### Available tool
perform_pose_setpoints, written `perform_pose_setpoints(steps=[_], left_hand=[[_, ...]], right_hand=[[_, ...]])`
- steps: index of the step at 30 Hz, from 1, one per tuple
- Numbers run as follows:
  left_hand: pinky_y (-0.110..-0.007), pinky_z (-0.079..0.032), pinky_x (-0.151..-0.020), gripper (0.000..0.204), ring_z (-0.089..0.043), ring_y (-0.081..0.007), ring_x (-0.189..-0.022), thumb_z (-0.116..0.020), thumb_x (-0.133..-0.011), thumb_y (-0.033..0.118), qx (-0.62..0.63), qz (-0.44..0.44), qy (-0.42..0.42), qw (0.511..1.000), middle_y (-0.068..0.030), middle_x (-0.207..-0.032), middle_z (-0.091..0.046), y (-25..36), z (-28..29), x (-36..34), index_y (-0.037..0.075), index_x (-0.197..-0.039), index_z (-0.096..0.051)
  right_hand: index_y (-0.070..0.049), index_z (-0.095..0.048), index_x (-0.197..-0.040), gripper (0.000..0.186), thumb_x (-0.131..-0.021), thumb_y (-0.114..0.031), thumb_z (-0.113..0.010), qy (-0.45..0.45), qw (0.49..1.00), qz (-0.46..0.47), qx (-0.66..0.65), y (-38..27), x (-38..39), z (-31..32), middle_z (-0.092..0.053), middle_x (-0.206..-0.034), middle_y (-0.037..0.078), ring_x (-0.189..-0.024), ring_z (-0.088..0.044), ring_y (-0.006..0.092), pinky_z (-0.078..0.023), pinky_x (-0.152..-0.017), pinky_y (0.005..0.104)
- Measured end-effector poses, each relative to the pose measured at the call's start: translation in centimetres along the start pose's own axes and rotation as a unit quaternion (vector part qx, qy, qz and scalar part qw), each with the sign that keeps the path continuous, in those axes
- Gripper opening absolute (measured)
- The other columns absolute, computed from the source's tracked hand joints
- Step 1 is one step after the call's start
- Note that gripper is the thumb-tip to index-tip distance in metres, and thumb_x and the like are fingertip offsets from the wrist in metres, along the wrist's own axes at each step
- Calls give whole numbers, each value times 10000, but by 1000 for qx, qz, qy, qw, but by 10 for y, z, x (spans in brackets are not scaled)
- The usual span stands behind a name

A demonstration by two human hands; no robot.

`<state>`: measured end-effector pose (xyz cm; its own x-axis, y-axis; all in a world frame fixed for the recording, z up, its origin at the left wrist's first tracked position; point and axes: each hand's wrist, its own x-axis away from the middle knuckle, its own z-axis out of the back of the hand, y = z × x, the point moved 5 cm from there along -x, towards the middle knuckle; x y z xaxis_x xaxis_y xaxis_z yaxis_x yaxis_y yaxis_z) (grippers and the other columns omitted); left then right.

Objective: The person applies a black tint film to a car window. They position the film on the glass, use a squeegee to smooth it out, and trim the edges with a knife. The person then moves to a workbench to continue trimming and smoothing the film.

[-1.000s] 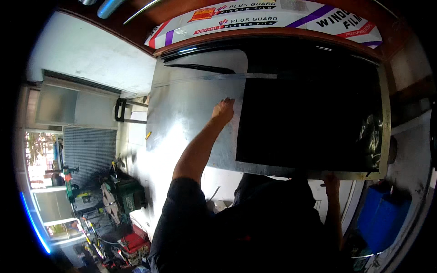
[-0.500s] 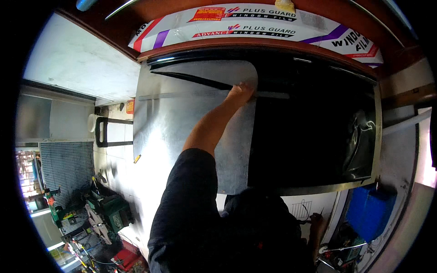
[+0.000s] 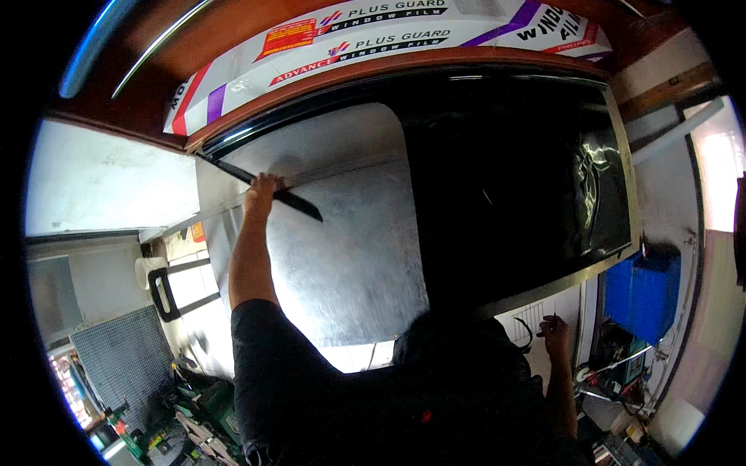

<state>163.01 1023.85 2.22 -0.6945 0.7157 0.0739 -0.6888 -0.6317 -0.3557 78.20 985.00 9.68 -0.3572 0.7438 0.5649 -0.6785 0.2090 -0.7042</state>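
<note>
My left hand is closed on a narrow black film strip, which slants across the upper left of a grey metal sheet. A long, pale straightedge runs from beside that hand out past the table's left edge; whether the hand also grips it I cannot tell. Black film covers the table to the right of the sheet. Low at the right, beyond the table's front edge, my right hand has curled fingers around something thin and dark. A dark curved strip shows beside it.
Long white printed boxes lie along the back on a brown shelf. A blue box stands at the right of the table. Tools and green cases crowd the lower left, near a black-handled frame.
My left hand has moved left with the black film strip, which now slants the other way. The straightedge has shifted left, off the sheet's middle. My right hand has risen slightly. The view has turned.
</note>
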Motion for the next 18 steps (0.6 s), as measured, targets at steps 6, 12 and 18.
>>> perform_pose_setpoints(steps=[6, 12, 18], left_hand=[[-370, -597, -803, 224, -624, -278, -1062, -588, -899, 58, 40, 6, -2, 999, -94, -1110, -558, -23, -6, -1, 98, -1105, -509], [-435, -582, -823, 304, -610, -324, -1080, -611, -890, 80, 132, 37, 31, 990, -130, -1156, -556, -16, 3, -10, 98, -1181, -527], [-460, -529, -921, 605, -577, -366, -1138, -702, -834, 135, 140, 79, 97, 982, -161, -1306, -534, 41, 20, 11, 107, -1396, -480]], right_hand=[[86, -620, -1150, 309, -920, -119, -641, 44, 992, -28, 112, -43, 9, -13, -668, -901, 156, -777, -696, 244, -593, -654, 370], [84, -625, -1141, 306, -920, -126, -643, 27, 991, -42, 122, -55, -3, -12, -666, -880, 142, -744, -669, 224, -580, -653, 366], [112, -625, -1108, 314, -875, -95, -663, 25, 998, -42, 37, -15, -10, 3, -687, -869, 151, -705, -681, 231, -578, -612, 356]])
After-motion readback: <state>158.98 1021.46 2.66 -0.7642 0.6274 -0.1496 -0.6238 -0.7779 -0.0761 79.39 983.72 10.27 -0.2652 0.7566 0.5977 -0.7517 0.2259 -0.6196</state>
